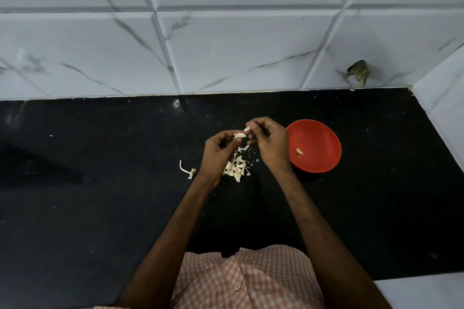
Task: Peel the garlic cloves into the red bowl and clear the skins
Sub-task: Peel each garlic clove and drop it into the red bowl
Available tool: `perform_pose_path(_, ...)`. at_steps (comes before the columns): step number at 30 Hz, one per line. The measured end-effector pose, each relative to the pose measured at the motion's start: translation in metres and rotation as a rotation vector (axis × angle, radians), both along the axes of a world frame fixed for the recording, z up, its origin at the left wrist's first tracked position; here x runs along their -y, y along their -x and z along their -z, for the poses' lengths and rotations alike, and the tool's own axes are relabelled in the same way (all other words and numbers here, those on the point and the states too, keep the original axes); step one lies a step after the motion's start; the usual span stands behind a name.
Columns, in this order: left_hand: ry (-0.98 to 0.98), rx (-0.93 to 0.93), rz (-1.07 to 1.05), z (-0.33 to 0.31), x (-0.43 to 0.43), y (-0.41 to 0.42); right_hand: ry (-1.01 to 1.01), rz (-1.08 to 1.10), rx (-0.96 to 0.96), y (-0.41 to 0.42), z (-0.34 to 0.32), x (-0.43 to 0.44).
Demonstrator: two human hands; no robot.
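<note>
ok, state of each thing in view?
left hand, pinches the clove
right hand, pinches the skin at the clove's tip
clove, held up between the hands, skin partly off
bowl, upright on the counter, one peeled clove inside
pile, skins and cloves loose below the hands
stem, lying left of the pile

Bare counter (pixel 100 183) left, red bowl (pixel 324 133) right

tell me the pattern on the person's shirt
An orange-and-white checked shirt, clearest in the head view.

head cam | wide-angle | faces forward and down | close over counter (pixel 100 208) | tiled wall (pixel 226 45) beyond
</note>
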State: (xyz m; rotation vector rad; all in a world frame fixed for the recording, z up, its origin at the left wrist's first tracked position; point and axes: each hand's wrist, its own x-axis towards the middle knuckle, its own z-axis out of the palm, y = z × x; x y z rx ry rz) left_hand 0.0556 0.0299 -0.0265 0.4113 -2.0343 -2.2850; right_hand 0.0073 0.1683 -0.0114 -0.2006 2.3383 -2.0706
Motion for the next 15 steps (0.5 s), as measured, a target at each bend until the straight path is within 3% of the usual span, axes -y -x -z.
perform_pose_path(4,0.049,-0.027,-0.045,0.002,0.001,0.002,0.109,0.021,0.077,-0.001,0.000,0.001)
perform_pose_path(11,0.001,-0.042,-0.082,0.001,0.003,-0.002,-0.186,-0.180,-0.009,0.000,0.002,-0.004)
perform_pose_path(15,-0.069,-0.052,-0.091,0.003,0.001,-0.002,-0.121,-0.101,0.012,-0.003,0.003,0.006)
